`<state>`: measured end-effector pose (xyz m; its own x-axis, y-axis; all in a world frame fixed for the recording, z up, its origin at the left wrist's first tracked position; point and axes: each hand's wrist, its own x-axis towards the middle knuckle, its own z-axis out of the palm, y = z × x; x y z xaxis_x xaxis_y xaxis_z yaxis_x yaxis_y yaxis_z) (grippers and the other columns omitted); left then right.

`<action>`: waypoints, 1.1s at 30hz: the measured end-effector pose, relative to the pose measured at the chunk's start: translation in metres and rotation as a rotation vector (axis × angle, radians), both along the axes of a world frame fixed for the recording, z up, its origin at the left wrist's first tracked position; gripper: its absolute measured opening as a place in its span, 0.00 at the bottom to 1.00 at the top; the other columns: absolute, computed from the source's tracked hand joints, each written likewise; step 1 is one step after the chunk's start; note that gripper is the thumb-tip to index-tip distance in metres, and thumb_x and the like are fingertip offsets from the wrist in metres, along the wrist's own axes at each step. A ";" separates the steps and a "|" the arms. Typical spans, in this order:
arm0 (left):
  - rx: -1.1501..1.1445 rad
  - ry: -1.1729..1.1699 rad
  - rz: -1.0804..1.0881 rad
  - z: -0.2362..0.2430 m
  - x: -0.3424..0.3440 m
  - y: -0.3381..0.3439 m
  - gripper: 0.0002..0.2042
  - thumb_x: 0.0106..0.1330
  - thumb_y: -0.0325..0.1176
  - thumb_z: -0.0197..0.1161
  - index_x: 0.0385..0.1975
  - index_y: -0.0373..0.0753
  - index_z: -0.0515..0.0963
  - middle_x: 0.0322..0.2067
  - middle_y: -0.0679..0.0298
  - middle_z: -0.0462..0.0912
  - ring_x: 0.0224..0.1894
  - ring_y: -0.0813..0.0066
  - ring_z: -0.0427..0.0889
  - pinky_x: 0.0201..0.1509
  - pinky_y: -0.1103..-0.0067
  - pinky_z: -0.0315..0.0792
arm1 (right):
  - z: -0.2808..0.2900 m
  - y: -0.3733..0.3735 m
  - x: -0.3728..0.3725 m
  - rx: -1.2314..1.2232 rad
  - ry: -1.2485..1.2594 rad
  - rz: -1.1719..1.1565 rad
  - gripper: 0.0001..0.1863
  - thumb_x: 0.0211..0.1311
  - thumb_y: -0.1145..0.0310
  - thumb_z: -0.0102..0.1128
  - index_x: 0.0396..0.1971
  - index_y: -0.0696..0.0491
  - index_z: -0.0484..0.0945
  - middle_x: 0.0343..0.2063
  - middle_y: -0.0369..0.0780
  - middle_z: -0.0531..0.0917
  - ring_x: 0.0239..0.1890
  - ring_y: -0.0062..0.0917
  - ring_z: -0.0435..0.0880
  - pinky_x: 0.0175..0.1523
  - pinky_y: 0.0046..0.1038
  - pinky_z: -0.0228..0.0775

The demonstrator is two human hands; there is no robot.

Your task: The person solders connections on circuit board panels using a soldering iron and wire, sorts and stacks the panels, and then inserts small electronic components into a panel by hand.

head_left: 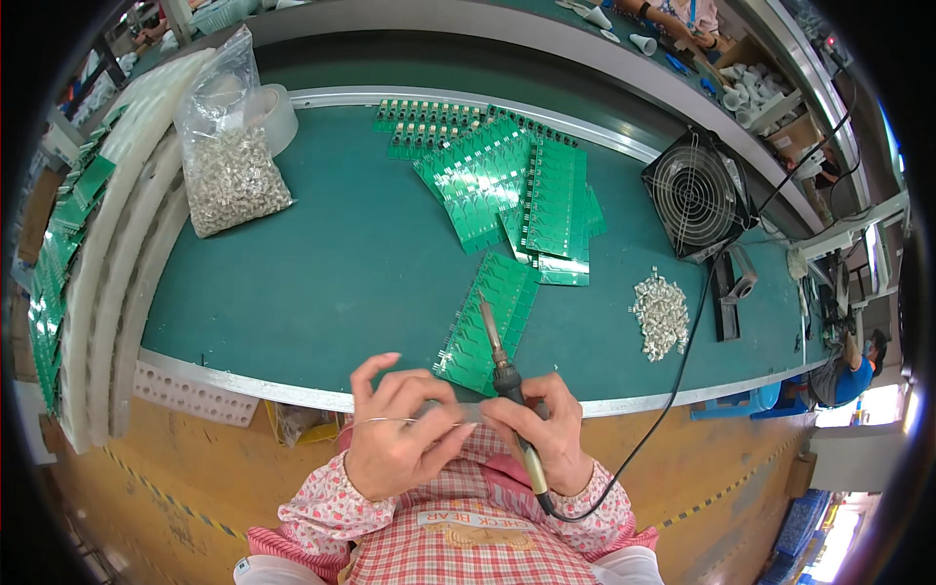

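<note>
Green table (341, 244) with a pale metal rim, set above a yellow-brown workshop floor. Near the middle of the front edge, slanted: a single green circuit board (478, 341), with a loose heap of more boards (556, 200) just behind, toward the back edge.

Held in the right hand (546, 424): a soldering iron (530, 461), grip closed on the handle, tip pointing away over the board; cannot tell whether touching or just above. Pinched in the left hand (400, 429): a thin wire (385, 420), grip half curled and blurred; cannot tell whether also touched by the right fingertips.

Toward the right edge: a pile of small pale parts (663, 312), a black fan (694, 190) farther back, and the iron's cable (664, 417) passing close by the pile. At the back left corner: a clear bag of small parts (234, 185).

Could mark the board, if hot, by letting the tip sag during attention to the wire. Could burn a finger, with both hands so near the shaft. Could scatter the pile by dragging the cable leftward. Could lose the wire through so light a pinch.
</note>
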<state>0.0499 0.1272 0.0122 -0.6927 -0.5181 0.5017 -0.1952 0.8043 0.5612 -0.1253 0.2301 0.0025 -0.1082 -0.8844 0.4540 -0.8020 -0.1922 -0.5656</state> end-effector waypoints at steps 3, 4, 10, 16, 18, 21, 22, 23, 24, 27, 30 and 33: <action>0.059 -0.084 0.137 0.003 0.008 -0.001 0.10 0.50 0.37 0.71 0.21 0.44 0.75 0.31 0.71 0.76 0.42 0.69 0.76 0.62 0.57 0.55 | 0.009 0.003 -0.005 0.010 0.082 0.025 0.20 0.38 0.70 0.71 0.38 0.42 0.83 0.29 0.36 0.72 0.28 0.26 0.73 0.28 0.26 0.68; 0.030 -0.116 0.122 0.001 0.011 -0.002 0.11 0.49 0.37 0.72 0.20 0.44 0.75 0.31 0.71 0.76 0.43 0.68 0.76 0.63 0.56 0.53 | 0.010 0.003 -0.007 0.026 0.126 0.029 0.20 0.38 0.69 0.70 0.38 0.41 0.83 0.30 0.36 0.72 0.28 0.27 0.74 0.29 0.27 0.68; 0.040 -0.108 0.122 0.004 0.012 -0.003 0.12 0.49 0.37 0.72 0.17 0.44 0.74 0.31 0.71 0.76 0.45 0.66 0.76 0.65 0.54 0.49 | 0.019 0.005 -0.011 0.024 0.202 0.032 0.18 0.40 0.69 0.64 0.37 0.40 0.84 0.30 0.36 0.72 0.30 0.29 0.74 0.32 0.30 0.67; 0.134 -0.036 0.194 0.010 0.012 -0.022 0.11 0.49 0.31 0.71 0.15 0.41 0.72 0.31 0.69 0.75 0.45 0.65 0.76 0.65 0.56 0.52 | 0.009 0.000 -0.013 -0.155 0.035 -0.143 0.17 0.43 0.73 0.71 0.37 0.45 0.83 0.28 0.37 0.72 0.25 0.27 0.74 0.27 0.26 0.66; 0.148 -0.010 0.251 0.004 0.012 -0.029 0.11 0.49 0.28 0.69 0.15 0.39 0.72 0.30 0.67 0.75 0.44 0.64 0.76 0.65 0.57 0.55 | 0.004 0.001 -0.017 -0.217 0.035 -0.143 0.14 0.49 0.76 0.70 0.38 0.52 0.81 0.26 0.38 0.74 0.22 0.26 0.75 0.25 0.24 0.66; 0.219 0.043 0.273 -0.005 0.011 -0.036 0.13 0.53 0.27 0.68 0.13 0.38 0.69 0.29 0.66 0.74 0.39 0.67 0.77 0.61 0.58 0.60 | -0.002 0.006 -0.002 -0.267 -0.512 -0.268 0.07 0.61 0.76 0.60 0.37 0.59 0.74 0.26 0.40 0.79 0.21 0.19 0.77 0.25 0.21 0.67; 0.220 0.044 0.277 -0.009 0.010 -0.036 0.13 0.53 0.27 0.68 0.13 0.38 0.69 0.29 0.66 0.74 0.39 0.67 0.77 0.61 0.58 0.60 | -0.003 0.004 0.001 -0.265 -0.512 -0.264 0.07 0.61 0.76 0.60 0.37 0.59 0.74 0.26 0.40 0.79 0.21 0.19 0.77 0.25 0.21 0.67; 0.204 0.061 0.283 -0.013 0.009 -0.036 0.14 0.52 0.27 0.68 0.12 0.39 0.69 0.28 0.67 0.74 0.36 0.69 0.77 0.60 0.60 0.60 | -0.004 0.003 0.003 -0.228 -0.640 -0.242 0.07 0.61 0.76 0.59 0.37 0.59 0.72 0.25 0.40 0.79 0.21 0.18 0.77 0.25 0.20 0.68; 0.188 0.077 0.287 -0.016 0.008 -0.037 0.14 0.51 0.27 0.68 0.11 0.40 0.68 0.27 0.68 0.75 0.33 0.70 0.76 0.59 0.62 0.60 | -0.005 0.002 0.004 -0.190 -0.767 -0.222 0.07 0.61 0.76 0.58 0.37 0.59 0.71 0.25 0.40 0.79 0.20 0.17 0.77 0.25 0.19 0.68; 0.228 0.054 0.242 -0.015 0.011 -0.036 0.14 0.51 0.26 0.66 0.12 0.39 0.66 0.29 0.66 0.74 0.39 0.67 0.77 0.61 0.59 0.60 | -0.018 0.006 -0.003 -0.144 -0.724 -0.127 0.06 0.62 0.77 0.55 0.36 0.59 0.68 0.23 0.40 0.78 0.19 0.17 0.77 0.24 0.20 0.69; 0.233 0.081 0.219 -0.015 0.012 -0.037 0.15 0.49 0.25 0.67 0.11 0.39 0.65 0.29 0.67 0.74 0.39 0.67 0.77 0.60 0.59 0.60 | -0.018 0.005 -0.001 -0.155 -0.753 -0.087 0.05 0.62 0.77 0.54 0.35 0.60 0.68 0.21 0.40 0.78 0.18 0.18 0.76 0.23 0.20 0.68; 0.220 0.074 0.198 -0.015 0.014 -0.037 0.15 0.48 0.25 0.67 0.10 0.39 0.65 0.29 0.67 0.74 0.40 0.67 0.77 0.60 0.59 0.60 | -0.017 0.002 -0.002 -0.169 -0.784 -0.068 0.05 0.62 0.76 0.54 0.33 0.60 0.68 0.19 0.40 0.77 0.17 0.18 0.75 0.22 0.20 0.67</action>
<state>0.0643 0.0901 -0.0025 -0.5331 -0.7410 0.4083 -0.2877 0.6126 0.7362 -0.1270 0.2319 -0.0149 -0.5026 -0.7903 0.3504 -0.1963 -0.2904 -0.9366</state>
